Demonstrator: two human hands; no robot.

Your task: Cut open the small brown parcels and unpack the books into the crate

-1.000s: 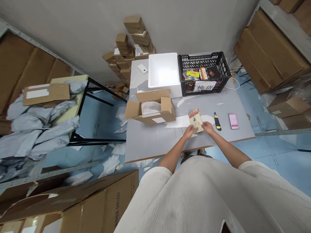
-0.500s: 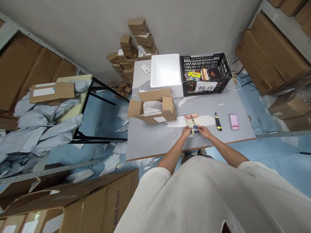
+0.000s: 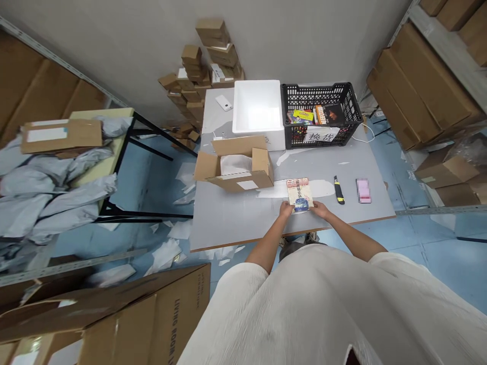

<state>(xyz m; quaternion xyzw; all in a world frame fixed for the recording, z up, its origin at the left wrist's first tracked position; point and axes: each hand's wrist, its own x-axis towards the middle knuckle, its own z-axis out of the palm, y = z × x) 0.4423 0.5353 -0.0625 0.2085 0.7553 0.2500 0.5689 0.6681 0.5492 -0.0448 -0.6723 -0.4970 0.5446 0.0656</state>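
Observation:
A book (image 3: 299, 193) with a cream cover, a red band at the top and a blue picture at the bottom is near the front edge of the table. My left hand (image 3: 286, 208) grips its lower left edge. On the lower right edge, my right hand (image 3: 318, 209) has hold of the same book. The fingers of both hands are closed on it. Right of the book lies a black and yellow utility knife (image 3: 339, 191), and beyond that a pink phone-shaped item (image 3: 363, 191) with blurred details. An open cardboard box (image 3: 243, 180) with white material inside stands to the left.
At the table's back are a white foam box (image 3: 258, 106) and a black plastic crate (image 3: 323, 137) holding books. A white phone (image 3: 224, 103) lies back left. Cardboard boxes (image 3: 213, 35) are stacked against the wall. Grey parcels (image 3: 57, 203) fill a side table.
The book has turned straighter and flatter, so its cover shows more fully. My hands have moved slightly apart to its two lower edges. The view has shifted a little.

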